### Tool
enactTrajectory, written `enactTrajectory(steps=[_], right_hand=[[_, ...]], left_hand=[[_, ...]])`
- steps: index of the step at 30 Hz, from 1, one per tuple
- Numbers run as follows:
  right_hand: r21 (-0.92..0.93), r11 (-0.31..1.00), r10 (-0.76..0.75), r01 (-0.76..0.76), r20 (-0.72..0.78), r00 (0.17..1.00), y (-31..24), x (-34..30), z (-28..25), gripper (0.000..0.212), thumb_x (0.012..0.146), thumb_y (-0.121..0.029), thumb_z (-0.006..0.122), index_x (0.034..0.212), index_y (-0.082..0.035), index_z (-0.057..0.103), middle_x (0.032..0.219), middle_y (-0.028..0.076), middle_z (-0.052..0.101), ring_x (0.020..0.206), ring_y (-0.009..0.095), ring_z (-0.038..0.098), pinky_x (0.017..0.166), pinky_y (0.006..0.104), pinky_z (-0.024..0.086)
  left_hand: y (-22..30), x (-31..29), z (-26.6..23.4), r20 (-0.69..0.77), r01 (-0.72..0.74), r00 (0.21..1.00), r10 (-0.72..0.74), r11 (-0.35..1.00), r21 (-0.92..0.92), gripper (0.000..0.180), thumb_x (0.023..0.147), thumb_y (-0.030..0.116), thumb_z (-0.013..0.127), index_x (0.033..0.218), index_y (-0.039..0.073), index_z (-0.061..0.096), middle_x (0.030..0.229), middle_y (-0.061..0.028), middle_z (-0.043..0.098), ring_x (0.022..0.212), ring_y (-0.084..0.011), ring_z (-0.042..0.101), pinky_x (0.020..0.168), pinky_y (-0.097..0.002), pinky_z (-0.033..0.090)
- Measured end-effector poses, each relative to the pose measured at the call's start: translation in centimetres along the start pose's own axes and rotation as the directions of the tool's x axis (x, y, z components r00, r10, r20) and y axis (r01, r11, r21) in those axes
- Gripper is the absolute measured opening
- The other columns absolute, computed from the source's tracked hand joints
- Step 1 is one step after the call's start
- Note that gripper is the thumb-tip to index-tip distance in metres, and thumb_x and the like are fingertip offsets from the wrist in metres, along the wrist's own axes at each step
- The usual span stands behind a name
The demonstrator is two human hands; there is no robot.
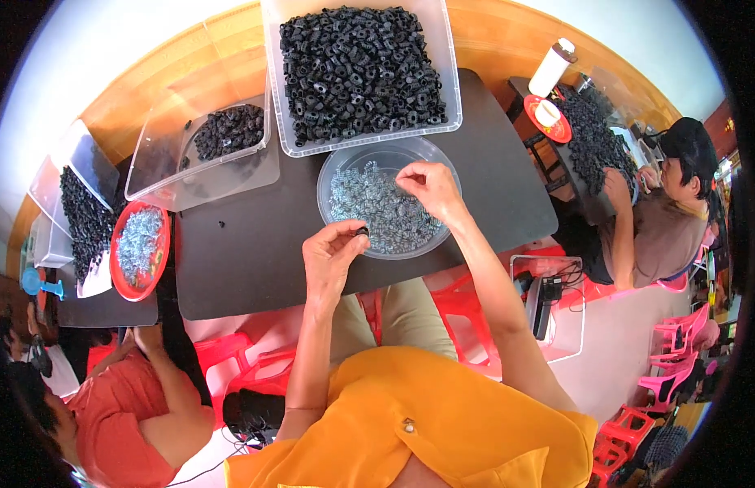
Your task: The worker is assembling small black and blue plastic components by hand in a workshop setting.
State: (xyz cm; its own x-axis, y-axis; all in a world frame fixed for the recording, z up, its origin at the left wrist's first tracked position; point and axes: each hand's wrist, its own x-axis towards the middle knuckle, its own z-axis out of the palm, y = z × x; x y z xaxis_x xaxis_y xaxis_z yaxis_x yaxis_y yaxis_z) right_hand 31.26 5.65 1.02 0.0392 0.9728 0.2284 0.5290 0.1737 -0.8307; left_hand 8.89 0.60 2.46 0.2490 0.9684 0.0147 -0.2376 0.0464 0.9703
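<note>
My left hand (327,257) is closed in a pinch at the near left rim of a round clear bowl (322,199). Between its thumb and fingertips sits a small black plastic piece (362,232). A heap of small silvery metal springs (377,207) covers the bowl's bottom. Over the bowl's right side hovers my right hand (434,191), thumb and fingertips drawn together; whatever they hold is too small to make out. Behind the bowl, a big clear bin (454,122) is full of black plastic pieces (357,73) like the one in my left hand.
A second clear bin (223,191), partly filled with black pieces, stands left on the dark table (255,268). Beyond the left edge, a red tray (117,272) holds springs. One person (141,407) sits at left, another (658,220) works at right. A loose black piece (222,224) lies on the table.
</note>
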Motion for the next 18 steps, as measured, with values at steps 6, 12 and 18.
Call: enactTrajectory(steps=[6, 12, 18], right_hand=[[0.655, 0.699, 0.169, -0.287, 0.238, 0.956, -4.0, -2.0, -0.4, 0.014, 0.078, -0.007, 0.065, 0.088, 0.001, 0.061, 0.082, 0.007, 0.063, 0.075, 0.015, 0.063, 0.063, 0.0249, 0.049], [0.753, 0.645, 0.127, -0.129, 0.061, 0.990, -6.3, -4.8, 1.4, 0.012, 0.073, 0.001, 0.067, 0.083, -0.002, 0.060, 0.081, 0.007, 0.064, 0.074, 0.014, 0.062, 0.062, 0.0241, 0.047], [0.739, 0.673, 0.083, -0.024, -0.044, 0.996, -6.7, -5.5, 2.1, 0.015, 0.072, 0.009, 0.065, 0.081, -0.001, 0.060, 0.081, 0.008, 0.063, 0.078, 0.015, 0.062, 0.069, 0.0254, 0.050]], left_hand=[[0.5, 0.6, 1.0, 0.009, 0.005, 1.000, -0.004, 0.997, -0.073, 0.021, 0.076, -0.008, 0.061, 0.097, -0.002, 0.062, 0.082, -0.0049, 0.063, 0.072, -0.0087, 0.059, 0.068, -0.0204, 0.048], [0.0, 0.6, 1.5, 0.038, -0.012, 0.999, 0.017, 0.991, -0.135, 0.025, 0.074, -0.011, 0.062, 0.097, -0.002, 0.059, 0.085, -0.0044, 0.062, 0.076, -0.0092, 0.058, 0.070, -0.0209, 0.048], [-0.2, 0.6, 1.6, 0.065, -0.034, 0.997, 0.044, 0.988, -0.152, 0.026, 0.073, -0.012, 0.063, 0.097, -0.002, 0.058, 0.086, -0.0054, 0.062, 0.076, -0.0100, 0.058, 0.071, -0.0217, 0.049]])
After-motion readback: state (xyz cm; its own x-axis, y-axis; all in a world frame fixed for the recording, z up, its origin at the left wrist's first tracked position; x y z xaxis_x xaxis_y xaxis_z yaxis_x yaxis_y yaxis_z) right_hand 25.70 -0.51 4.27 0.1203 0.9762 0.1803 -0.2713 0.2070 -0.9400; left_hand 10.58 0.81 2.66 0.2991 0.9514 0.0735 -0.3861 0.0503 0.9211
